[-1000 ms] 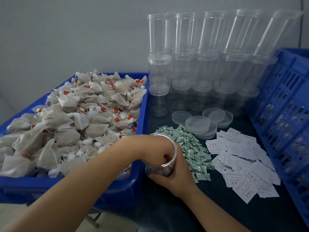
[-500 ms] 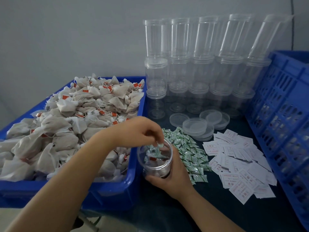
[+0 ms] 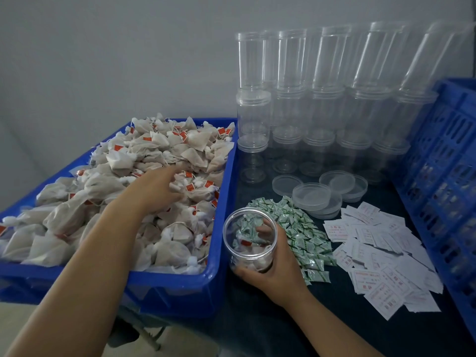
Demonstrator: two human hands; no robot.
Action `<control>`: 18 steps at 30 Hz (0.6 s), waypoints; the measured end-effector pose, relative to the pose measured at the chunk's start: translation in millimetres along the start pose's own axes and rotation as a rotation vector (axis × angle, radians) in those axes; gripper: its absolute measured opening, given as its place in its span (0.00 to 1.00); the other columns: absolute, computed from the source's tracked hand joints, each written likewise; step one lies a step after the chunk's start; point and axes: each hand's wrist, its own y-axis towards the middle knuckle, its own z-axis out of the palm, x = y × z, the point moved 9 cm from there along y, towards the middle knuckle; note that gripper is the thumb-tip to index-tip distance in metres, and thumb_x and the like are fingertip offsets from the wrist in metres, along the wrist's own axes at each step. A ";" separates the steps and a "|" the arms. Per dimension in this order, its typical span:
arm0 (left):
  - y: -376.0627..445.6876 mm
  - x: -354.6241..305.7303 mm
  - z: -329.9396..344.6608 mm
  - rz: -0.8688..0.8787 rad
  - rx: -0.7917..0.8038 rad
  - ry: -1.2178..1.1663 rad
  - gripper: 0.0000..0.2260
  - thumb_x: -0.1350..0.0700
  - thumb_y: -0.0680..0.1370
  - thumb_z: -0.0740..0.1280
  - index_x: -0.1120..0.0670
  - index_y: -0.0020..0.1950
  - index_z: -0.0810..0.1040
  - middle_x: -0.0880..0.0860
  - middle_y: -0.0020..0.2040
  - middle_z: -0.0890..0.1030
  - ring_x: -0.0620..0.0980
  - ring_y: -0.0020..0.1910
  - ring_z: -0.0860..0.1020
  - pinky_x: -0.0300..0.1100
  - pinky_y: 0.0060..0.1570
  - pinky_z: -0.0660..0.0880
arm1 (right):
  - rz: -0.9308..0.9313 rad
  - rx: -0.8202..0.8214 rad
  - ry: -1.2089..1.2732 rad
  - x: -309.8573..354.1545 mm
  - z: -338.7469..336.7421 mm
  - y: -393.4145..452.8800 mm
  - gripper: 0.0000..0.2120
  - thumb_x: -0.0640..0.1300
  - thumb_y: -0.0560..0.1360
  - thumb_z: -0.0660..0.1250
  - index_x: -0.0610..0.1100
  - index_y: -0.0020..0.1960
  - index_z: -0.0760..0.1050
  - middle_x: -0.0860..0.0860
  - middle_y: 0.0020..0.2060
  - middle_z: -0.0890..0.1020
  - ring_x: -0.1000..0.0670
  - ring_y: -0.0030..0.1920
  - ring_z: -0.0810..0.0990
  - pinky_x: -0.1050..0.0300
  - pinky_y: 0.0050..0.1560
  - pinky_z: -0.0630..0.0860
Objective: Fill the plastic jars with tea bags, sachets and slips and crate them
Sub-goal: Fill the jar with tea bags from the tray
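Left hand (image 3: 157,189): loosely spread, fingers down on tea bags (image 3: 123,199) heaped in blue bin (image 3: 221,228), none visibly held | right hand (image 3: 273,264): wrapped round upright open jar (image 3: 249,240), just right of bin | next bag: directly under left fingertips, jar rightward and nearer.

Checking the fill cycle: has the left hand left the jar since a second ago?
Yes. The left hand has come out of the jar and gone left and away, over the blue bin's rim, onto the tea bags.
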 end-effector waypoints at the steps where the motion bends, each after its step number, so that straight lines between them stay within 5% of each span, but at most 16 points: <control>1: -0.8 3.3 2.1 -0.017 0.022 0.002 0.29 0.54 0.73 0.71 0.50 0.72 0.65 0.54 0.65 0.74 0.53 0.62 0.74 0.49 0.59 0.72 | 0.004 0.000 0.007 -0.6 0.2 -0.2 0.45 0.64 0.57 0.80 0.69 0.68 0.60 0.71 0.62 0.71 0.61 0.65 0.74 0.52 0.65 0.76; 8: -4.6 3.8 9.9 -0.026 0.130 0.381 0.10 0.54 0.75 0.64 0.54 0.54 0.79 0.54 0.58 0.75 0.54 0.56 0.73 0.49 0.55 0.73 | 0.015 0.000 0.002 0.2 0.6 -0.9 0.45 0.64 0.56 0.80 0.69 0.68 0.60 0.69 0.63 0.72 0.61 0.65 0.74 0.51 0.66 0.75; 18: -2.3 6.8 13.1 -0.032 0.105 0.497 0.07 0.56 0.75 0.67 0.54 0.50 0.82 0.53 0.55 0.76 0.53 0.54 0.73 0.49 0.54 0.75 | 0.008 0.002 0.015 1.7 0.5 -0.8 0.44 0.64 0.56 0.80 0.70 0.67 0.61 0.69 0.62 0.73 0.62 0.65 0.74 0.53 0.65 0.76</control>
